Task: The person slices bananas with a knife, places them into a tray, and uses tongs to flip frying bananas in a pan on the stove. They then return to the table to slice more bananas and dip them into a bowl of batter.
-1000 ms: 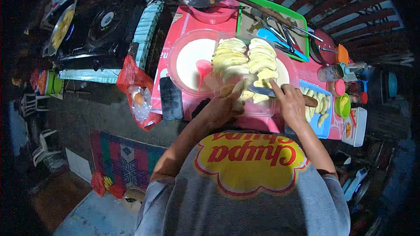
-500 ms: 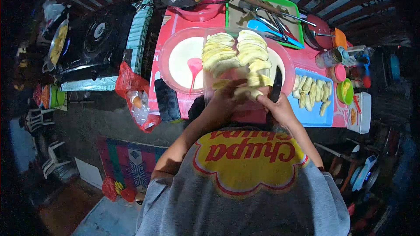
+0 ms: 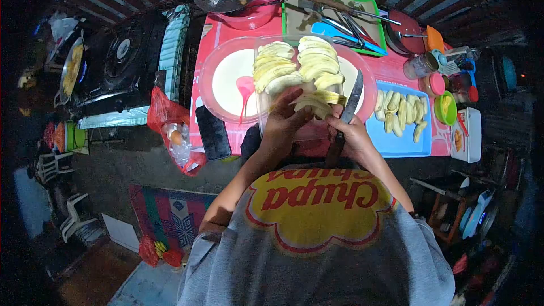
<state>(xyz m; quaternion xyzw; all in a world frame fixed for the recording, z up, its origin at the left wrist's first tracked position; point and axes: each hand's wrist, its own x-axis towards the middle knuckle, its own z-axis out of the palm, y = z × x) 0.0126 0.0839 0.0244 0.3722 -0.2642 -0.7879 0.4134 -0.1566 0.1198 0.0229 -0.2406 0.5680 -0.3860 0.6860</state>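
banana slices (image 3: 294, 68) stacked in container (image 3: 266, 119) at table (image 3: 391, 68) centre | bowl (image 3: 218, 79) set behind it | tray (image 3: 405, 144) with bananas placed right | stove (image 3: 119, 62) left | phone (image 3: 213, 131) laid front-left

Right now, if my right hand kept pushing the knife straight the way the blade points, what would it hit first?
The right hand holds the knife with its blade aimed up and away from you. Straight on, it would probably meet the rim of the pink bowl first, then the green tray of utensils, though depth is hard to judge.
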